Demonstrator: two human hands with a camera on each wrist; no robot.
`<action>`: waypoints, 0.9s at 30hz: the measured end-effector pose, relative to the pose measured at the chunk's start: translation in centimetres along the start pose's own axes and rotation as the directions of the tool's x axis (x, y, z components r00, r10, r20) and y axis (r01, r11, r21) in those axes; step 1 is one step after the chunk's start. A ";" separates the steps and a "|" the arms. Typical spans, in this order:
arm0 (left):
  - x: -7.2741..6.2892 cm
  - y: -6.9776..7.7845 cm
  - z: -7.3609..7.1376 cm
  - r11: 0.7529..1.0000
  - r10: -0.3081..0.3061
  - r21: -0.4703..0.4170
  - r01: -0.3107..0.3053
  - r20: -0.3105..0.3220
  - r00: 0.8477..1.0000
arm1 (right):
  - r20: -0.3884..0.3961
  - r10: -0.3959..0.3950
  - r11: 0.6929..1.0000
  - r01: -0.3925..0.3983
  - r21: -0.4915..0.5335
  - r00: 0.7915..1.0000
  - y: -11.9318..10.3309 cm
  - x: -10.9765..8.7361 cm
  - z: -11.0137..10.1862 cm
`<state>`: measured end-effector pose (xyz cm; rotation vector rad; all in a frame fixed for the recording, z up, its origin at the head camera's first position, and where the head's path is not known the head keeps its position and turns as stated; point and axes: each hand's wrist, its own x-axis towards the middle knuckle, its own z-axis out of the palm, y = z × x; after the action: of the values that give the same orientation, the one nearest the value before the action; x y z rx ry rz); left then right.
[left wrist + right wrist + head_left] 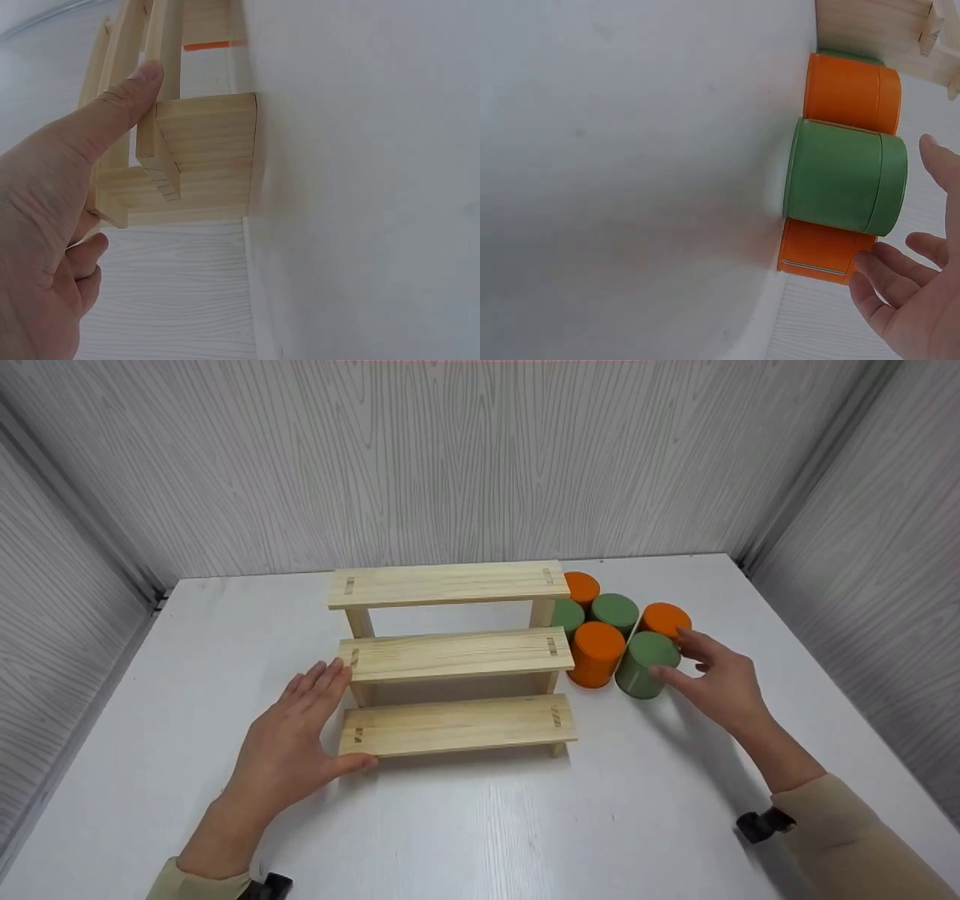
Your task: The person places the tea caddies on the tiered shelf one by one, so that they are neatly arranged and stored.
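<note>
A three-step stand of pale wood (457, 654) stands on the white table. My left hand (289, 750) holds its left end, the thumb on the bottom step's front edge and the fingers by the middle step. In the left wrist view the thumb (124, 105) lies on a step's edge. My right hand (716, 682) is spread around the near green canister (645, 667), thumb and fingers on either side of its lid. The right wrist view shows a gap between the thumb (939, 159) and this green canister (840, 176). The fingertips are near an orange canister (821, 249).
More canisters stand upright in a cluster at the stand's right, including an orange one (598, 654) and a green one (615, 611). The stand partly hides those behind it. Grey wood-grain panels (450, 465) enclose the table (480, 825) at the back and sides.
</note>
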<state>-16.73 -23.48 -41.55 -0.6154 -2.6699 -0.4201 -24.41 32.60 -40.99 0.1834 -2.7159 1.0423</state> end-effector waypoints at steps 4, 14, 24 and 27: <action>0.1 0.0 0.0 1.000 0.008 -0.004 -0.008 -0.012 1.000 | 0.006 0.012 1.000 -0.012 0.009 1.000 0.1 0.3 0.4; 0.1 0.1 0.0 1.000 0.015 -0.014 -0.015 -0.016 1.000 | 0.037 0.042 0.998 -0.044 0.041 0.998 0.3 0.4 0.7; 0.0 0.0 0.1 1.000 0.012 0.000 -0.012 -0.021 1.000 | 0.043 0.058 0.998 -0.059 0.009 0.997 0.5 0.6 1.0; -0.1 -0.2 0.2 1.000 0.014 -0.001 -0.014 -0.026 1.000 | 0.051 0.061 0.998 -0.062 0.008 0.997 0.4 0.6 1.1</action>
<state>-16.79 -23.59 -41.78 -0.6249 -2.6388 -0.4236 -25.21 32.09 -41.89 0.1308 -2.7787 1.0823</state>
